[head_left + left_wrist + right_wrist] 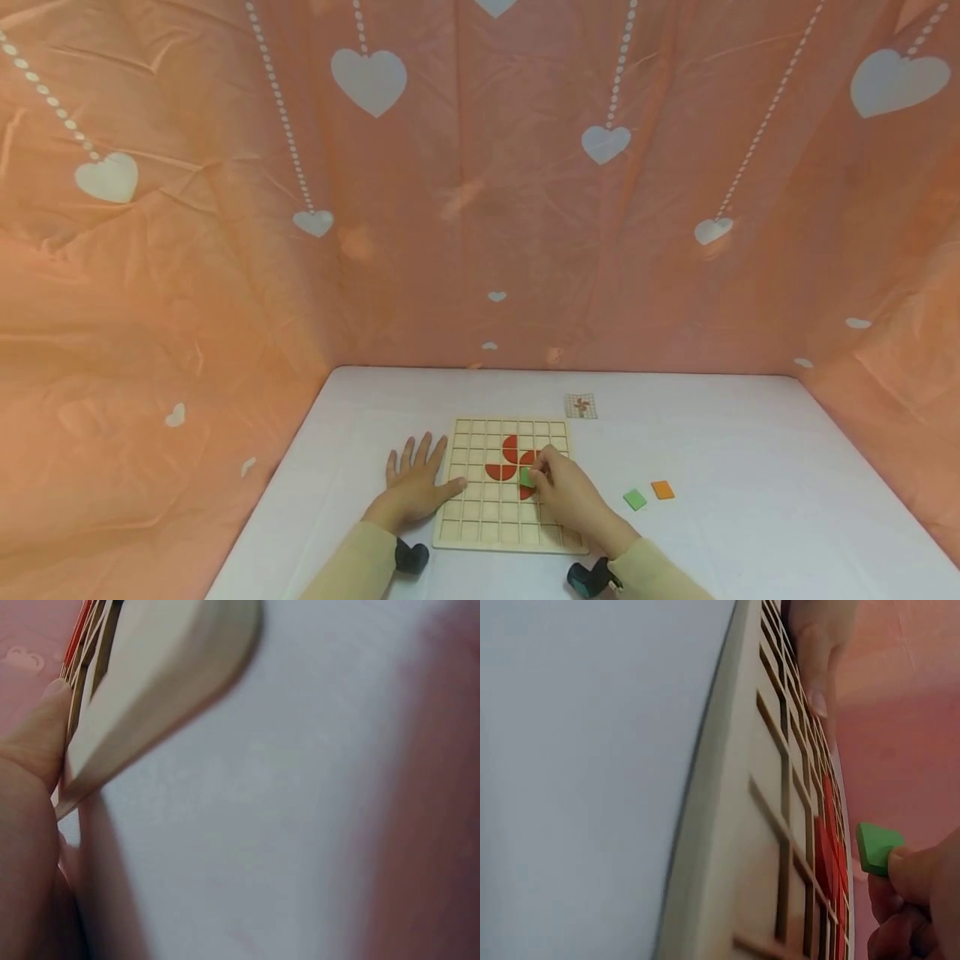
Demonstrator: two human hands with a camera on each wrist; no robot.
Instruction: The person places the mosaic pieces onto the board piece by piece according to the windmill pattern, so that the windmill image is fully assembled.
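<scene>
A square wooden grid board (491, 533) lies on the white table. Red quarter-round tiles (501, 472) sit in cells near its middle, in a pinwheel-like cluster. My right hand (568, 492) is over the board's right half, pinching a green square tile (876, 846) between thumb and fingers. In the right wrist view that tile is held just off the board. My left hand (416, 483) lies spread at the board's left edge, its thumb on the grid and its other fingers straight on the table. Part of the red cluster is hidden behind the right hand.
Right of the board lie another green tile (634, 499) and an orange tile (663, 490). A small pattern card (581, 406) rests beyond the board's far right corner. An orange curtain with white hearts (480, 208) surrounds the white table (750, 467).
</scene>
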